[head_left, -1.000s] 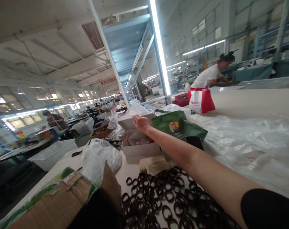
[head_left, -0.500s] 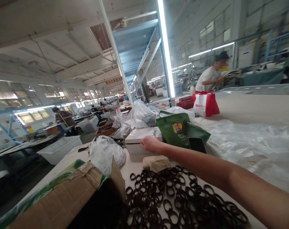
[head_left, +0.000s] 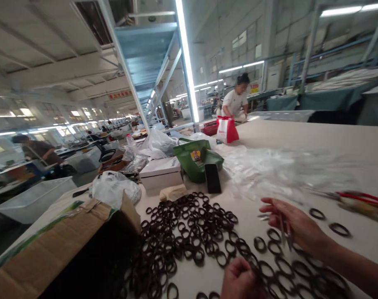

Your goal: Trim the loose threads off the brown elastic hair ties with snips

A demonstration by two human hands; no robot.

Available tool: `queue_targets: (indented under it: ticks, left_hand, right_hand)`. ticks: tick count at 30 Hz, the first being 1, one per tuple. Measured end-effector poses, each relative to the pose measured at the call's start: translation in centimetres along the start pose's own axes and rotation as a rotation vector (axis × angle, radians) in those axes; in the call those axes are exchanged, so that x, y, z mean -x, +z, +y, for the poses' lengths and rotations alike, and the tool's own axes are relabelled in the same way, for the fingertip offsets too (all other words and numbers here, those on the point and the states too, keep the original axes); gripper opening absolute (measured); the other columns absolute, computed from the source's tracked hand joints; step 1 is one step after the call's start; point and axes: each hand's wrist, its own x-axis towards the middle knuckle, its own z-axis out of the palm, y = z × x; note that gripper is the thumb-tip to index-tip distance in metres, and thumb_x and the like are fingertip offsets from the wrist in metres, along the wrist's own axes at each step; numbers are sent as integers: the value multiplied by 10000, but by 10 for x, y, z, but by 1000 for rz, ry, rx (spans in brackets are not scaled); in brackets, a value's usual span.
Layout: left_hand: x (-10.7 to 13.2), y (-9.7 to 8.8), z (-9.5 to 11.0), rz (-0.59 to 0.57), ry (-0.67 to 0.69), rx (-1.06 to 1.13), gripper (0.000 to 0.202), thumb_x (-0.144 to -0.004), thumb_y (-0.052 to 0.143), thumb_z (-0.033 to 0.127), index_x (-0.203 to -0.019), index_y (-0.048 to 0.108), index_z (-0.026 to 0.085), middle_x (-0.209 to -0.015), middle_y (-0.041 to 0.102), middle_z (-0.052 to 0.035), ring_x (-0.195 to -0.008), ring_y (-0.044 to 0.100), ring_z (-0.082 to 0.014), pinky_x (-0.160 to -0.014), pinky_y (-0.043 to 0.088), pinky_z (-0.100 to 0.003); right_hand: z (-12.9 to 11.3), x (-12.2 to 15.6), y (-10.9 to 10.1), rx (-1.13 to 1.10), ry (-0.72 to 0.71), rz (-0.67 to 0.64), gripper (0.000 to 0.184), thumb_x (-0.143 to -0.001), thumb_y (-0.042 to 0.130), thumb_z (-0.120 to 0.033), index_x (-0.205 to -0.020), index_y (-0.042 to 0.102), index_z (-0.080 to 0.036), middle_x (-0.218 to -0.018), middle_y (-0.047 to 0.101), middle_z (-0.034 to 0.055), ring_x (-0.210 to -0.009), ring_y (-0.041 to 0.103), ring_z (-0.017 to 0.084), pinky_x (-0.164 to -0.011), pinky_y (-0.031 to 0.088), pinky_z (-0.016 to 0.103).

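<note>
Over the right part of the table is my right hand (head_left: 298, 228), blurred, with a thin two-bladed metal tool, apparently small snips (head_left: 285, 234), pointing down from its fingers. Lower and nearer to me, my left hand (head_left: 239, 279) is closed in a fist. What it holds, if anything, is hidden. Many dark brown rings (head_left: 165, 232) lie scattered and heaped in front of both hands, some directly under the right one. A dark phone (head_left: 212, 178) leans against a green bag (head_left: 193, 164). Beside the bag sit a white box (head_left: 160, 176) and a folded tan cloth (head_left: 173, 192).
An open cardboard box (head_left: 61, 241) stands at front left, with a white plastic bag (head_left: 116, 190) behind it. Clear plastic sheeting (head_left: 270, 166) covers part of the table. A red-handled tool (head_left: 362, 197) lies far right. A co-worker (head_left: 235, 101) stands beyond a red-and-white bag (head_left: 228, 131).
My right hand has drawn back from the white box to the right and now has the snips. My left hand has come into view. The camera has turned right.
</note>
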Motion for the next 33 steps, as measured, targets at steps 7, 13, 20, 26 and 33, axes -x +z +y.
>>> queue_targets:
  ticks: [7,13,20,26,33]
  left_hand:
    - [24,13,33,42,51,-237,336,-557,886,305,-692,616,157,-651,631,-4,-543,522,-81,-506,379,-187]
    - [48,15,61,136,237,-301,219,-635,854,260,-744,672,206,-718,656,6,-566,511,-104,-494,416,-225]
    - [104,50,50,296,349,-263,267,-528,851,233,-694,660,147,-651,636,-16,-511,471,-67,-419,397,-159]
    - [144,82,2,372,289,-236,296,-500,847,242,-677,637,131,-632,617,-16,-492,472,-51,-436,396,-148]
    - [157,103,-25,380,235,-149,299,-510,854,251,-695,652,132,-660,600,-14,-528,468,-49,-458,394,-138]
  right_hand:
    - [45,73,-46,203,-348,147,502,-953,389,-661,-1072,536,-195,-989,719,110,-816,710,180,-756,586,329]
    - [47,104,-89,411,-344,74,563,-903,482,-685,-1087,604,-167,-944,719,94,-832,688,192,-757,545,317]
    - [29,129,-126,550,-270,-35,352,-779,732,-516,-873,709,-178,-832,703,50,-766,605,164,-767,470,267]
    - [30,126,-138,296,-89,38,475,-839,634,-578,-1025,665,-142,-700,612,5,-559,505,94,-545,457,212]
    - [11,119,-135,52,130,-80,199,-908,597,-273,-1046,612,-131,-822,623,34,-621,558,72,-630,540,185]
